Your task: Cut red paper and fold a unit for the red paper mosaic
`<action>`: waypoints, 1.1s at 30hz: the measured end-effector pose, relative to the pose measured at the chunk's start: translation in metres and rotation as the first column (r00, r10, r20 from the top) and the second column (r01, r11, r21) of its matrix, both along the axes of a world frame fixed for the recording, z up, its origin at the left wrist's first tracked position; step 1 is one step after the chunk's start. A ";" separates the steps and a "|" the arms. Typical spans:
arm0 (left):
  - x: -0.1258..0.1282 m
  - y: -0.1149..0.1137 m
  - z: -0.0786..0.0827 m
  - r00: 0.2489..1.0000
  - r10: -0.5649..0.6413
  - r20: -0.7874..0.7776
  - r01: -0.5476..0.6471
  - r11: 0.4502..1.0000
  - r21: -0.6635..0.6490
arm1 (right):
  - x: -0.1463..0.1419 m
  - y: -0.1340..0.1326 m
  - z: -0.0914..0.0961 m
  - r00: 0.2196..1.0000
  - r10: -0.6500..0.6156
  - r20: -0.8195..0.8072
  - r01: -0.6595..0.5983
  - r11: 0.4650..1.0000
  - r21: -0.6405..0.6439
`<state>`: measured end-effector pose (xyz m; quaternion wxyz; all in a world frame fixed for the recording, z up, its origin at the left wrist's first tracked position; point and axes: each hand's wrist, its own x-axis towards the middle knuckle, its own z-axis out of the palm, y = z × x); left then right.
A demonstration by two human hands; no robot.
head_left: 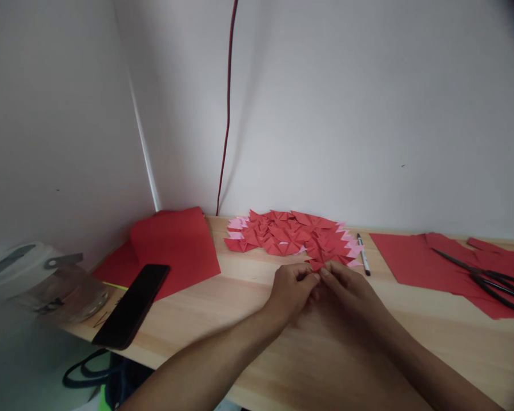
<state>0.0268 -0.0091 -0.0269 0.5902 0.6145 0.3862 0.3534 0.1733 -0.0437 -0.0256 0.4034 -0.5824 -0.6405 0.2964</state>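
My left hand (292, 286) and my right hand (346, 286) meet over the wooden table, thumbs and fingertips pressed close together. Both pinch a small piece of red paper (317, 267), most of it hidden by the fingers. Just beyond them spreads a pile of folded red paper pieces (282, 233), some overlapping, with pink folded pieces (352, 244) along its left and right ends. A marker pen (364, 254) lies to the right of the pile, a little past my right hand.
Red sheets (175, 245) and a black phone (132, 305) lie at left, beside a clear plastic container (64, 291). More red paper (411, 260) and black-handled scissors (492, 279) are at right. A dark red cable (228, 108) hangs down the wall behind the table (240, 308).
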 end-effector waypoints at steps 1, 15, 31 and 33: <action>0.000 0.000 0.000 1.000 -0.005 0.004 0.006 1.000 -0.027 | 0.001 0.001 -0.001 1.000 -0.015 0.001 0.015 1.000 -0.003; 0.001 -0.002 -0.003 0.996 0.013 -0.087 -0.007 0.998 0.063 | -0.003 -0.001 0.001 0.953 -0.014 -0.304 -0.027 0.991 -0.130; 0.002 0.000 -0.001 0.995 -0.056 0.083 0.069 0.985 -0.157 | 0.001 0.002 0.001 1.000 0.028 0.014 -0.028 0.999 -0.026; 0.001 0.001 -0.001 0.996 -0.044 0.073 0.055 0.987 -0.151 | 0.003 0.003 0.000 0.999 0.030 0.021 -0.029 0.999 -0.042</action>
